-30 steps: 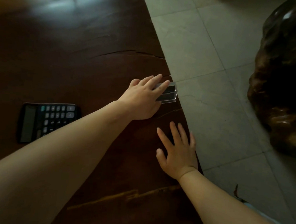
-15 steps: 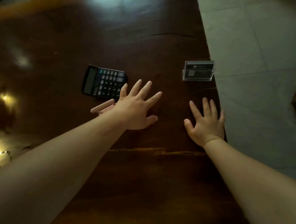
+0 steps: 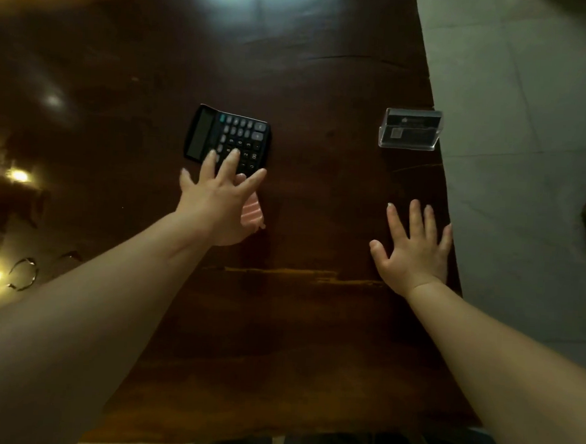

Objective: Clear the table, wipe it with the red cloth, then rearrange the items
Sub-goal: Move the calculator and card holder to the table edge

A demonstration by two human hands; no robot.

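Our left hand (image 3: 221, 202) has reached the calculator (image 3: 229, 137), fingers spread; right hand (image 3: 415, 248) lies flat; rearranging seems underway.

Left hand (image 3: 217, 207) hides calculator's (image 3: 228, 137) near edge.

Dark glossy wood table (image 3: 295, 325). On it: black calculator (image 3: 226, 137) mid-table, clear card holder (image 3: 410, 128) at right edge, pink item (image 3: 251, 212) near calculator.
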